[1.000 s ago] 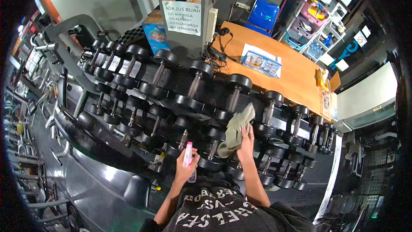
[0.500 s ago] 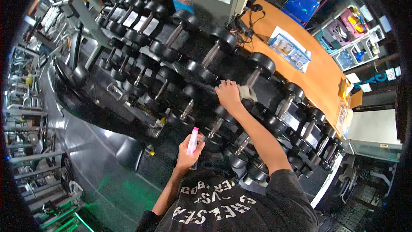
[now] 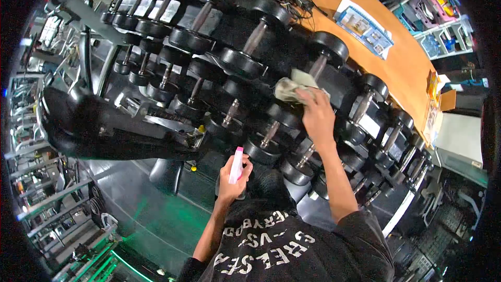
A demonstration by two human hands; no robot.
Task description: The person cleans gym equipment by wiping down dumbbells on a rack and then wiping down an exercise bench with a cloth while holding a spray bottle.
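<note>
At two o'clock: right hand (image 3: 318, 117) now shifted toward three, fingers gripping cloth (image 3: 293, 89) over near end of dumbbell (image 3: 330, 48). At six: left hand (image 3: 229, 180), fingers round spray bottle (image 3: 237, 165).

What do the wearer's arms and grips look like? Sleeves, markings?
Left grip and right grip: no gloves visible. Left forearm and right forearm: bare, no cables seen. Black shirt: short right sleeve, dark left sleeve, white chest lettering.

Orange desk (image 3: 409, 68), dark floor (image 3: 117, 180), green light (image 3: 107, 263).
</note>
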